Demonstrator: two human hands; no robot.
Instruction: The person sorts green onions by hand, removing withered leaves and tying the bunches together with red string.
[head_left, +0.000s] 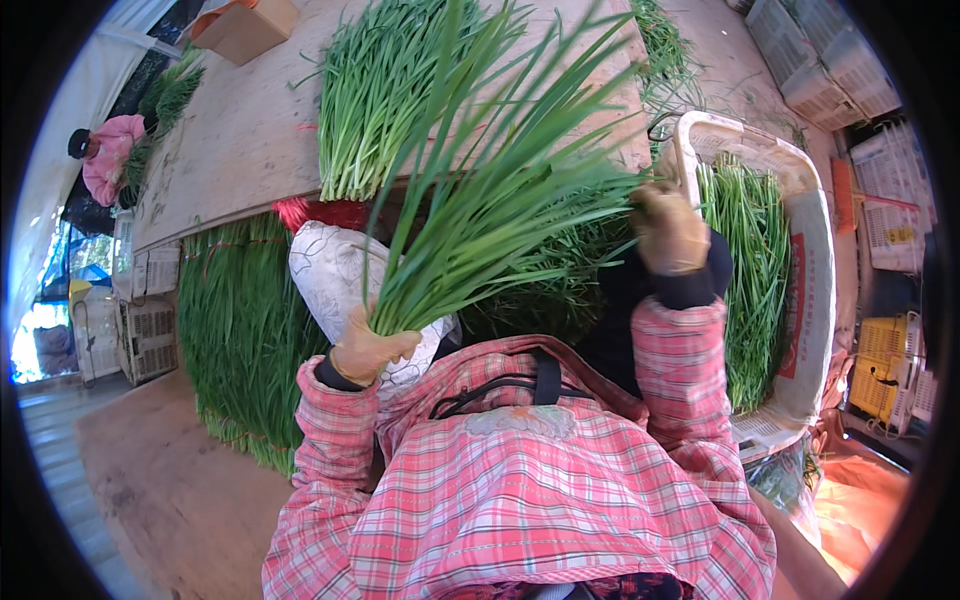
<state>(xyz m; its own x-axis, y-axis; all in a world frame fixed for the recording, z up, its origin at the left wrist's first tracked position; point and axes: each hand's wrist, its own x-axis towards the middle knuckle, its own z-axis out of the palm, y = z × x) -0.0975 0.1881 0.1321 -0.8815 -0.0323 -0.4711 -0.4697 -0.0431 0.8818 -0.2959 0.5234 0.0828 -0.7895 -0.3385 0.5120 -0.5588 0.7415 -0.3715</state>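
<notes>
My left hand (372, 346), in a tan glove, is closed around the pale lower ends of a bunch of garlic chives (500, 215). Its long flat leaves fan out up and to the right. My right hand (672, 232), also gloved, is at the leaf tips on the right side of the bunch. Motion smears its fingers, so whether it grips any leaves is unclear. Just right of it stands a white plastic crate (818, 290) holding more chives (748, 280). Beyond the held bunch, a pile of chives (375, 110) lies on a wooden table (245, 130).
Tied chive bundles (240, 330) stack at the left, below the table edge. Loose leaves (540, 300) lie between my knees. Red ties (335, 213) are at the table's near edge. A cardboard box (245, 30) sits far left. A person in pink (112, 155) is beyond. Yellow crate (882, 365) at right.
</notes>
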